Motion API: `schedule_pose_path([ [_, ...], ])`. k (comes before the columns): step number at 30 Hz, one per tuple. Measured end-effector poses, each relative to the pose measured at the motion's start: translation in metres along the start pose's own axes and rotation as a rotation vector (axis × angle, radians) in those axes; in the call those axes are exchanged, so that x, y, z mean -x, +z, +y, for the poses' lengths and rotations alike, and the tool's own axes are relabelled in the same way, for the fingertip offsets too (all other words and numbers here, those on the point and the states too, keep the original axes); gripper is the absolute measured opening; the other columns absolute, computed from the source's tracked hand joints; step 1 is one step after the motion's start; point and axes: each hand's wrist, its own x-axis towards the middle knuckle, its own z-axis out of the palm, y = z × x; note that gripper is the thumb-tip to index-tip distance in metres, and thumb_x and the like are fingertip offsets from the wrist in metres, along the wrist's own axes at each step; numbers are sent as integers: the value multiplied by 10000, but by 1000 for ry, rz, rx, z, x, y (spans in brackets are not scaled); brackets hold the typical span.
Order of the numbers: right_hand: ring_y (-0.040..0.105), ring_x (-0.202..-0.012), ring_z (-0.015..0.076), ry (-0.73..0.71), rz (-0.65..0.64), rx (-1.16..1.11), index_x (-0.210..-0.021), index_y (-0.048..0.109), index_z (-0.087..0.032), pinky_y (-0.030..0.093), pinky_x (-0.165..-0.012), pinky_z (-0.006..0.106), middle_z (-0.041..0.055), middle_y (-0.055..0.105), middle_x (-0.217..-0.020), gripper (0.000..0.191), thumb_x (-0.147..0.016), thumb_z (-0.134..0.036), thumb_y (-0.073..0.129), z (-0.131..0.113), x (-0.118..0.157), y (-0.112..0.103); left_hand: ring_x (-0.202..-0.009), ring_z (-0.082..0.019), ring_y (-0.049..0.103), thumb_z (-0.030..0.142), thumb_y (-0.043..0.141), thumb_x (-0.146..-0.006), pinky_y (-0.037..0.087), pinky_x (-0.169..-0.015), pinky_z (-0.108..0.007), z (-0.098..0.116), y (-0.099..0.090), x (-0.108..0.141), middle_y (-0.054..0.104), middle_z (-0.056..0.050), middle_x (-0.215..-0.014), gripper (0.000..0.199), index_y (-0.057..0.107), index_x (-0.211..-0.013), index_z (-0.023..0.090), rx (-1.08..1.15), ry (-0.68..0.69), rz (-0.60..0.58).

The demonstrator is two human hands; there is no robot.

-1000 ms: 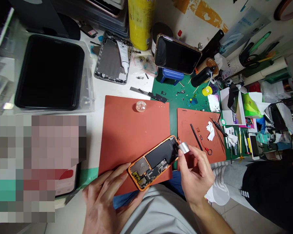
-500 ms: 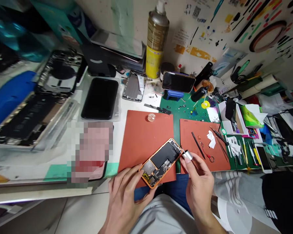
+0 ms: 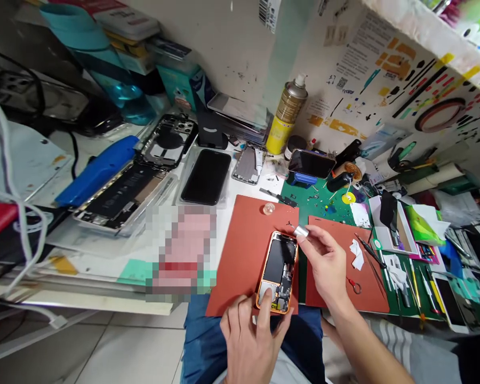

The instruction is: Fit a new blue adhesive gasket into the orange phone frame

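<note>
An opened phone [image 3: 279,264] with an orange frame lies face up on the left reddish-brown mat [image 3: 240,250], its black battery and circuit board exposed. My left hand [image 3: 254,336] grips its lower end, thumb on the right edge and one finger lying over the inside. Just past the phone's top right corner, my right hand [image 3: 326,261] pinches a small silver cylinder [image 3: 301,231] between thumb and fingers. Something thin and dark sticks out from the cylinder's left side, too small to name. A small clear round piece [image 3: 269,208] rests farther up the mat.
Tweezers and a red-ringed tool [image 3: 356,287] lie on the right mat [image 3: 324,296]. A phone on a blue stand [image 3: 302,179], a spray can [image 3: 287,114] and a black-screened phone [image 3: 207,177] stand or lie behind. Another opened phone [image 3: 116,197] is at left, several screwdrivers at right.
The view has swung left. The opened phone has turned more upright, and my left hand has shifted with it. My right hand has brought the silver cylinder away from the phone's corner, beyond its top edge.
</note>
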Motion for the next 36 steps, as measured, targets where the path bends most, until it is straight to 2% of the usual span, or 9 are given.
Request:
schedule_pose_path([
  [3, 786, -930, 219, -127, -134, 101, -1129, 828, -282, 655, -877, 378, 50, 836, -1060, 312, -848, -377, 926, -10, -24, 2, -1034, -407, 676, 566, 867, -856, 524, -886, -564, -5, -2, 2, 694, -223, -1119, 770, 543, -1396, 122, 12, -16, -38],
  [6, 768, -957, 217, -200, -256, 173, -1117, 832, -299, 637, -904, 386, 47, 820, -1090, 256, -879, -366, 900, -17, -46, 7, -1052, -380, 696, 673, 782, -883, 546, -887, -527, -26, -7, -2, 720, -243, -1188, 801, 549, -1396, 103, 120, 22, -25],
  [10, 756, -934, 212, -265, -321, 263, -1115, 830, -304, 626, -916, 401, 42, 809, -1085, 203, -930, -384, 854, -22, -64, 13, -1034, -277, 744, 505, 647, -1056, 578, -925, -395, -57, -13, -18, 793, -161, -1069, 527, 589, -1357, 77, 208, 74, 59],
  [13, 747, -933, 209, -351, -310, 387, -1142, 821, -309, 621, -904, 396, 42, 798, -1118, 198, -961, -390, 825, -23, -70, 15, -871, -189, 767, 413, 531, -1130, 576, -822, -291, -68, -13, -34, 793, -78, -938, 326, 641, -1255, 133, 285, 34, 4],
  [16, 742, -923, 210, -415, -315, 494, -1157, 809, -307, 616, -870, 386, 41, 793, -1110, 195, -978, -384, 806, -24, -75, 16, -773, -145, 743, 244, 511, -1130, 559, -764, -252, -69, -11, -45, 764, -31, -878, 146, 644, -1116, 186, 415, 11, -46],
  [19, 732, -880, 203, -453, -332, 557, -1157, 800, -299, 610, -838, 381, 37, 787, -1085, 191, -984, -379, 797, -26, -78, 16, -716, -132, 707, 129, 519, -1095, 542, -738, -249, -67, -8, -49, 741, -9, -844, 139, 628, -1050, 203, 446, 14, -40],
  [22, 718, -841, 193, -483, -343, 592, -1154, 794, -289, 603, -817, 380, 39, 789, -1091, 183, -990, -369, 787, -29, -80, 16, -715, -139, 709, 133, 543, -1087, 542, -741, -258, -67, -6, -48, 742, -10, -842, 118, 632, -1050, 200, 441, 15, -24],
  [28, 734, -883, 215, -567, -384, 659, -1065, 799, -273, 596, -824, 398, 47, 807, -1069, 94, -1004, -331, 756, -35, -78, 18, -715, -150, 728, 152, 568, -1085, 553, -748, -272, -68, -4, -48, 754, -14, -854, 96, 640, -1046, 201, 410, 20, -10],
  [36, 733, -840, 203, -649, -441, 753, -1174, 808, -272, 646, -819, 386, 64, 803, -1134, 180, -1045, -338, 702, -46, -81, 23, -714, -150, 724, 152, 584, -1081, 552, -750, -273, -67, -3, -47, 754, -19, -856, 83, 646, -1041, 192, 401, 24, 3],
])
